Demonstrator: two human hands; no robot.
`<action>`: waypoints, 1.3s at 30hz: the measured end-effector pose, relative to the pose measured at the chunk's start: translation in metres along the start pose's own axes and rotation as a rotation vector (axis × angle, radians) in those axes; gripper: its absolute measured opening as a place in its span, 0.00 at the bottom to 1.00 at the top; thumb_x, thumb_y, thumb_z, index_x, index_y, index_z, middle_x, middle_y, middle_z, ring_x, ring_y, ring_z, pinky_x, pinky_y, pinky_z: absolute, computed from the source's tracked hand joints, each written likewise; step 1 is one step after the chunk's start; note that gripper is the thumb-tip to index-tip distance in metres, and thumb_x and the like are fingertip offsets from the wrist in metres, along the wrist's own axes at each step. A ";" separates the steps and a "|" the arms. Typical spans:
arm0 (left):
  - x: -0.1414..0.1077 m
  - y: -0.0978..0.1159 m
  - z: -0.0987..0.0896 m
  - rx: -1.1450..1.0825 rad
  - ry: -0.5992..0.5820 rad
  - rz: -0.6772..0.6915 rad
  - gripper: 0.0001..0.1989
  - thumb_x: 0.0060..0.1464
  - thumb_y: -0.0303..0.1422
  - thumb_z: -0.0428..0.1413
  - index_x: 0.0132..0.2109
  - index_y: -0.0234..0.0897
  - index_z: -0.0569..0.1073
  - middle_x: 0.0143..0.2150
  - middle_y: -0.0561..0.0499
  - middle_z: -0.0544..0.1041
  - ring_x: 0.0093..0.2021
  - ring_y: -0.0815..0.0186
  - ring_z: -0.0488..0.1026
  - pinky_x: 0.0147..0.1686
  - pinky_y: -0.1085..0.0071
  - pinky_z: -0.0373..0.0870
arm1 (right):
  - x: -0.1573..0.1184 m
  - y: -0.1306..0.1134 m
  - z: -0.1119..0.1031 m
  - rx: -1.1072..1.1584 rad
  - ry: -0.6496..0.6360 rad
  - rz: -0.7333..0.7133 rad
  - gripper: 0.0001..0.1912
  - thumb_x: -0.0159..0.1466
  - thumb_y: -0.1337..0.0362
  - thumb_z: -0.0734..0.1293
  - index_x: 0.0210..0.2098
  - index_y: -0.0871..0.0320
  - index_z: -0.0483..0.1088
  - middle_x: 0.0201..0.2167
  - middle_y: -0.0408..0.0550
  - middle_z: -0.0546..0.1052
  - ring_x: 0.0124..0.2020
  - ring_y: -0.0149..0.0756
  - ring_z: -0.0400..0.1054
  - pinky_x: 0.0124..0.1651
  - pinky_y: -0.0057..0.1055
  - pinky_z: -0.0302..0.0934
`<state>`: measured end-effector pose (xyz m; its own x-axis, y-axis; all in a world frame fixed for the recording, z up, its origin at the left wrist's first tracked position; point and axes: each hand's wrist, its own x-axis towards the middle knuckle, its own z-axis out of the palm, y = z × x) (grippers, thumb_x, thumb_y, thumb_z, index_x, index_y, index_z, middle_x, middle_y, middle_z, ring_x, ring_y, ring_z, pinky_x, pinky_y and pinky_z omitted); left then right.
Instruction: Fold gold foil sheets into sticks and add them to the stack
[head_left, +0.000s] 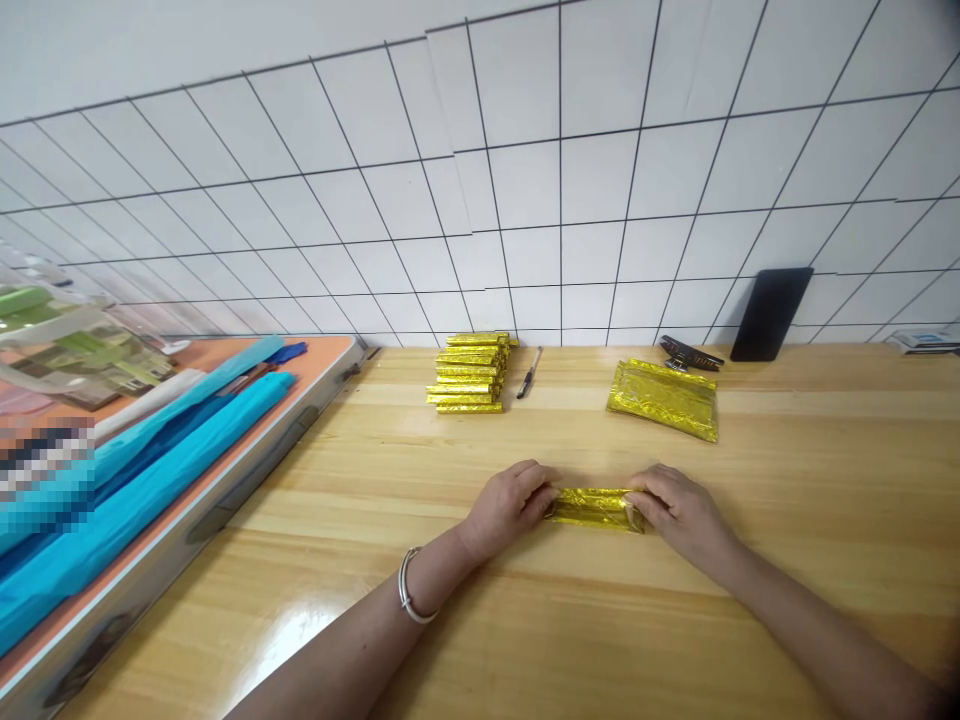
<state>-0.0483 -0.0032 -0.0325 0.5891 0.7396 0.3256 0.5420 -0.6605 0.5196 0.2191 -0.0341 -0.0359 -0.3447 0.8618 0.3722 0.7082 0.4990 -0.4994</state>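
A shiny gold foil sheet [596,508], partly folded over along its far edge, lies on the wooden table in front of me. My left hand [511,505] pinches its left end between thumb and fingers. At the opposite end, my right hand [679,508] is closed on the foil in the same way. Farther back sits a stack of narrow gold foil strips [471,373], folded or rolled. To the right, beyond my right hand, lies a flat pile of gold foil sheets [664,400].
A pen [529,373] lies beside the strips. Behind the foil pile is a dark hair claw clip [691,354], and a black phone-like slab [772,314] leans against the tiled wall. Leftward, an orange-topped surface [330,352] carries blue rolled material [187,450] and a clear container [67,350].
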 end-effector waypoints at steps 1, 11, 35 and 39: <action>0.000 0.001 -0.001 0.003 -0.020 0.010 0.09 0.60 0.33 0.46 0.43 0.36 0.69 0.34 0.49 0.71 0.34 0.68 0.69 0.35 0.73 0.67 | 0.000 -0.001 -0.001 0.017 -0.004 -0.013 0.10 0.65 0.62 0.58 0.31 0.55 0.69 0.27 0.45 0.73 0.31 0.35 0.67 0.35 0.31 0.61; -0.003 0.016 0.001 -0.028 0.066 -0.147 0.10 0.59 0.33 0.47 0.36 0.37 0.72 0.30 0.51 0.72 0.31 0.69 0.69 0.33 0.74 0.65 | 0.002 -0.030 -0.010 -0.054 0.212 -0.096 0.07 0.63 0.64 0.61 0.41 0.54 0.67 0.35 0.49 0.73 0.39 0.39 0.66 0.43 0.38 0.61; 0.005 0.103 0.041 -1.546 0.268 -0.724 0.17 0.52 0.43 0.56 0.42 0.33 0.68 0.36 0.47 0.72 0.35 0.67 0.70 0.37 0.70 0.66 | -0.025 -0.066 -0.006 -0.538 0.125 -0.529 0.18 0.65 0.73 0.53 0.48 0.59 0.68 0.47 0.51 0.74 0.51 0.41 0.63 0.52 0.42 0.52; 0.008 0.108 0.041 -1.566 0.279 -0.701 0.16 0.52 0.40 0.57 0.41 0.31 0.71 0.38 0.46 0.73 0.37 0.66 0.70 0.43 0.69 0.64 | -0.027 -0.057 -0.003 -0.510 0.130 -0.531 0.16 0.66 0.71 0.54 0.49 0.58 0.68 0.49 0.50 0.73 0.54 0.40 0.60 0.54 0.41 0.49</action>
<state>0.0392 -0.0743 -0.0059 0.3123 0.9165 -0.2500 -0.5170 0.3848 0.7646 0.1901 -0.0858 -0.0150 -0.6671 0.4829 0.5672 0.6752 0.7137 0.1866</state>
